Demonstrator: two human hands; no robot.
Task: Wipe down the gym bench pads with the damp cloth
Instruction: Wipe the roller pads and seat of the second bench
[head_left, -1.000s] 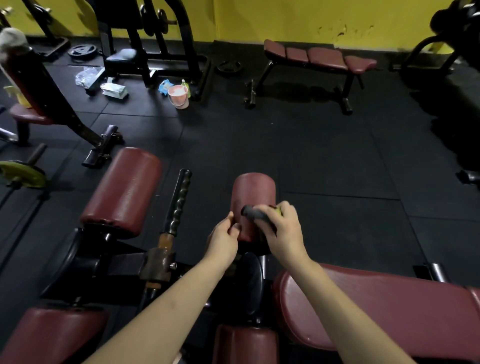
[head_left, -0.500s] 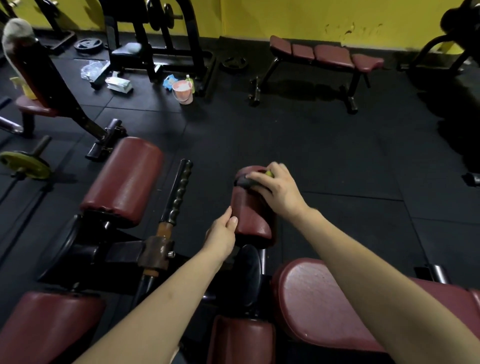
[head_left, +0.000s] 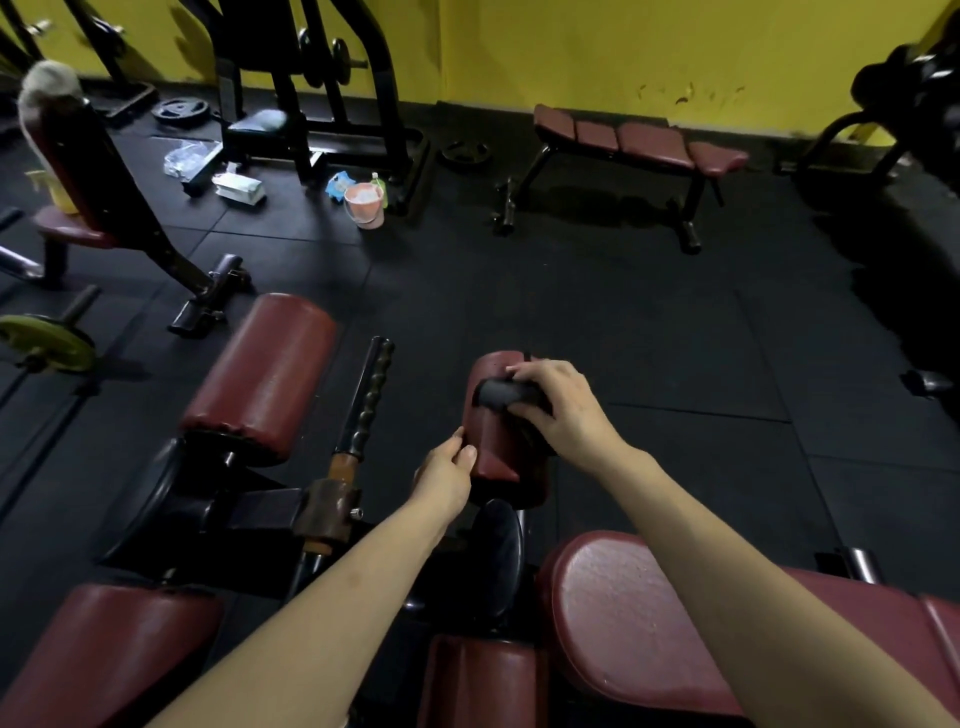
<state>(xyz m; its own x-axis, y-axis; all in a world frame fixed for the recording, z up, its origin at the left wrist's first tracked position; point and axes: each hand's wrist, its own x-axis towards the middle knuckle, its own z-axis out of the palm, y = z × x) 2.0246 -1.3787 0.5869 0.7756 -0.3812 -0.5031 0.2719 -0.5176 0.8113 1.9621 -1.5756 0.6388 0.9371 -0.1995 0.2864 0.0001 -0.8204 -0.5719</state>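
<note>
The right hand (head_left: 558, 410) was down on the small maroon roller pad (head_left: 493, 441), fingers curled around a dark cloth (head_left: 506, 393) and pressing it against the upper part of the pad's curved face. The cloth sat bunched under the fingers, a rolled edge poking out to the left of the knuckles; in that dim light it was hard to say how much of it lay hidden under the palm. The left hand (head_left: 447, 475) was at the near left side of the same pad, thumb and fingertips touching its edge with fingers bent, gripping it lightly by the look of it.

To the left lay a bigger roller pad (head_left: 260, 379), well clear of both hands, and between the two pads ran a black ribbed handle bar (head_left: 366, 400). Nearest the camera on the right was the flat bench seat pad (head_left: 649, 618), its surface speckled and shiny, the right forearm crossing above it.

Further back on the black rubber floor (head_left: 597, 322) stood a pink bucket (head_left: 364, 204) beside a weight machine frame, a maroon flat bench (head_left: 639, 143) near the yellow wall (head_left: 623, 47), and a yellow weight plate (head_left: 49, 343) at far left.
</note>
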